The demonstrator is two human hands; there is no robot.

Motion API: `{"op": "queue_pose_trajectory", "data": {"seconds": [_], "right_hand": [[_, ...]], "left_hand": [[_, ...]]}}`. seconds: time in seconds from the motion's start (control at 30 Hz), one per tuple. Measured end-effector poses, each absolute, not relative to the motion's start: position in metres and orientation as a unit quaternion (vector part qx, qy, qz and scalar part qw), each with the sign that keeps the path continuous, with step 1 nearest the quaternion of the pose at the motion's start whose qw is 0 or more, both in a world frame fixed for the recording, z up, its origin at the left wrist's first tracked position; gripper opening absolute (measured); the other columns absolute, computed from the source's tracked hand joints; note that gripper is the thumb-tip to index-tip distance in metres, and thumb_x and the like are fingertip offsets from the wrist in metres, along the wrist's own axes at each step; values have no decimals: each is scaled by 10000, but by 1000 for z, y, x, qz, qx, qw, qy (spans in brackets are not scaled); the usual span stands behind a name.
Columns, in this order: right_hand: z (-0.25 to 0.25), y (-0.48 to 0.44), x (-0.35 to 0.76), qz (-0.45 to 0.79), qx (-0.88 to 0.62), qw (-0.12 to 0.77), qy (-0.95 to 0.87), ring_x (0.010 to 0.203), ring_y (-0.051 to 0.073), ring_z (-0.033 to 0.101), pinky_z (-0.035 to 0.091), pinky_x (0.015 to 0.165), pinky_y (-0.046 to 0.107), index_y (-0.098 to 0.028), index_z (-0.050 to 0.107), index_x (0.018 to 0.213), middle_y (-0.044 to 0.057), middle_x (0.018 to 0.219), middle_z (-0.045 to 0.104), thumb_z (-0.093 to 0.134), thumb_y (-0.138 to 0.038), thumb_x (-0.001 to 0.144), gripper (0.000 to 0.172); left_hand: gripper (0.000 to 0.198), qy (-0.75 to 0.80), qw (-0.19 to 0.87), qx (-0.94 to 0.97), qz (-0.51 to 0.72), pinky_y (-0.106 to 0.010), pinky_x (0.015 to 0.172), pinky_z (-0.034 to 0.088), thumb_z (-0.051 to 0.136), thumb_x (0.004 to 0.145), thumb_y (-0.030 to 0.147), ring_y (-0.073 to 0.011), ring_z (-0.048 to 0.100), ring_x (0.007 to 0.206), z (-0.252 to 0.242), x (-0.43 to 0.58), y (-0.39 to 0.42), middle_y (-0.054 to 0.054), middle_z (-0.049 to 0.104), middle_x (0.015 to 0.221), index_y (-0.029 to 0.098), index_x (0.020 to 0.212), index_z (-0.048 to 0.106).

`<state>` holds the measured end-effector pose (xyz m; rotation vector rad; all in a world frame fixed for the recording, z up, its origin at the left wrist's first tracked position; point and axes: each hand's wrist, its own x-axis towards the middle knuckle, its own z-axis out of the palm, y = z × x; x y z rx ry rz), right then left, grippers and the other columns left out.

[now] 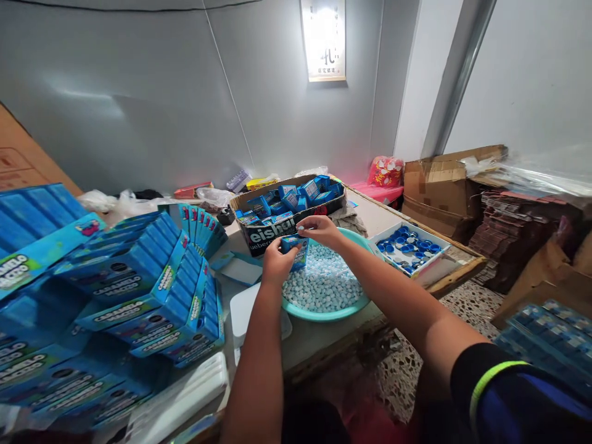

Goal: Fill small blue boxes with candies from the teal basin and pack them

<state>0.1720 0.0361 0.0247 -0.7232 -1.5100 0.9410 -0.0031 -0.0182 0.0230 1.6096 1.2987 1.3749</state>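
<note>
My left hand (276, 262) is closed around a small blue candy box (300, 256), held upright over the near-left side of a turquoise basin (330, 316). Pale blue and white candies (324, 290) fill the basin. Just above the box's top, my right hand (322, 230) is closed in a pinch on a small white candy (301, 228). Behind both hands stands an open carton (262, 239) heaped with more blue boxes (290, 198). The box's opening is too small to make out clearly.
Stacked blue display cartons (139, 290) rise at the left. A white tray (428, 264) of blue caps (404, 246) lies right of the basin, near the wooden table edge (456, 271). A white plastic lid (243, 311) rests left of the basin. Cardboard boxes (437, 194) stand beyond the table.
</note>
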Motion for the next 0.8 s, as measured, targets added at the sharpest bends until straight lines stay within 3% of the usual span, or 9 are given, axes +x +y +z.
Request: {"op": "queue_pose_trajectory", "data": {"seconds": [0.27,0.47,0.57,0.7,0.8], "right_hand": [[27,35,172,418,-302,573,-637,768,174,662,536,736,307,-157,780,871,51,850,754,927,-486,581,462],[29,30,169,409,-300,587,-631,811,207,684,571,801,348,-179,760,846,55,839,750,923,-578,560,518],[30,27,169,406,-315,604,-609,844,224,698,578,793,344,-195,750,859,57,840,743,876,-647,610,531],[32,29,178,423,-361,644,-526,955,231,728,589,836,330,-207,713,956,88,1002,760,771,-687,711,541],[26,31,186,402,-478,539,-565,960,220,735,590,807,312,-190,686,985,130,1076,757,599,-667,885,495]], "left_hand": [[443,486,326,614,529,-295,680,498,803,632,462,-199,649,728,22,-3,-18,-62,739,824,145,936,742],[430,482,328,617,528,-298,713,512,816,643,424,-211,679,775,22,-3,-19,-73,767,884,147,966,755],[391,485,318,618,531,-304,737,521,817,664,405,-218,693,794,21,-2,-20,-81,775,907,149,952,756],[406,475,276,593,589,-307,803,551,818,703,416,-234,719,882,23,0,-24,-83,777,949,156,1008,757],[432,462,223,567,645,-314,854,563,801,754,431,-232,728,919,28,-5,-37,-77,778,982,156,1084,753]]}}
